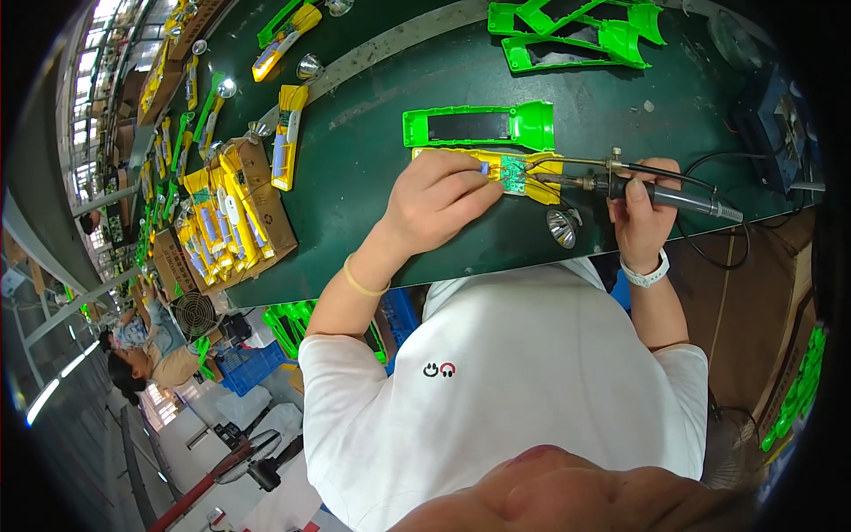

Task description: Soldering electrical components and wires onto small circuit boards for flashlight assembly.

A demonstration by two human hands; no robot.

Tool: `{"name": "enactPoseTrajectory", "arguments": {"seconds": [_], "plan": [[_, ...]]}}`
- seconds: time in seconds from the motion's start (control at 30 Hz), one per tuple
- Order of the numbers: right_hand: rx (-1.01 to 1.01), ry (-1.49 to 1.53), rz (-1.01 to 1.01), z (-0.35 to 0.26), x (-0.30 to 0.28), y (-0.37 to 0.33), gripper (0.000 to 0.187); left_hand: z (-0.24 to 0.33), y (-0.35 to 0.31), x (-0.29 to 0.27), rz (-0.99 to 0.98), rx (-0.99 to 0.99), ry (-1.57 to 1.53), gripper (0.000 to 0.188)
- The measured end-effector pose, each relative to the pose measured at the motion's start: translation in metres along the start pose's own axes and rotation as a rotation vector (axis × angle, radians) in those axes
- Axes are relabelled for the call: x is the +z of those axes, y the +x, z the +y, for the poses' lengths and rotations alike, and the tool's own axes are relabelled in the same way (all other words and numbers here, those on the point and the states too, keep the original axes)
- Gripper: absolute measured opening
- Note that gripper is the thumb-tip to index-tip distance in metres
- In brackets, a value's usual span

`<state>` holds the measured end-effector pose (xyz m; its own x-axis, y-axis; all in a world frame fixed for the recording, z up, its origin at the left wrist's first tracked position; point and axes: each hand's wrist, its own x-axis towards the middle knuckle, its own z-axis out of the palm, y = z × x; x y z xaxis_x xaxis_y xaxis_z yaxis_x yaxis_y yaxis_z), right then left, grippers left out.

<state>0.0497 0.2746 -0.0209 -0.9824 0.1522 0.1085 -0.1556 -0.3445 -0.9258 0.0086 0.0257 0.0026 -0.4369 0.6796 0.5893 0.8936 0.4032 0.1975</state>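
A yellow flashlight casing (pixel 545 191) lies on the green bench in front of me, with a small green circuit board (pixel 513 175) and thin wires in it. My left hand (pixel 443 199) is closed over the casing's left part, fingertips beside the board; its palm hides that end, and any wire in the fingers cannot be made out. My right hand (pixel 643 217) grips a soldering iron (pixel 678 197) with a thin metal feed tube along it. The iron's tip points left at the board's right edge. A shiny reflector (pixel 562 228) hangs by wires at the bench's near edge.
Beyond the casing lies a green shell (pixel 479 127); more green shells (pixel 576 40) are stacked farther off. A cardboard box (pixel 282 226) of yellow casings stands left. A dark blue soldering station (pixel 767 133) with cables sits right. Another person (pixel 164 350) is at far left.
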Motion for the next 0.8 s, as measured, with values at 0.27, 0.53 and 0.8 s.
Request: {"name": "enactPoseTrajectory", "arguments": {"seconds": [0.27, 0.53, 0.8], "plan": [[0.047, -0.116, -0.033, 0.008, -0.009, -0.001, 0.021, 0.006, 0.004, -0.007, -0.194, -0.079, 0.058, 0.025], [-0.002, -0.293, -0.113, 0.015, -0.009, 0.002, 0.02, 0.008, 0.009, -0.009, -0.25, -0.083, 0.086, 0.026], [-0.004, -0.029, 0.101, -0.001, -0.002, 0.003, 0.022, 0.007, 0.008, -0.009, -0.274, -0.071, 0.097, 0.026]]}}
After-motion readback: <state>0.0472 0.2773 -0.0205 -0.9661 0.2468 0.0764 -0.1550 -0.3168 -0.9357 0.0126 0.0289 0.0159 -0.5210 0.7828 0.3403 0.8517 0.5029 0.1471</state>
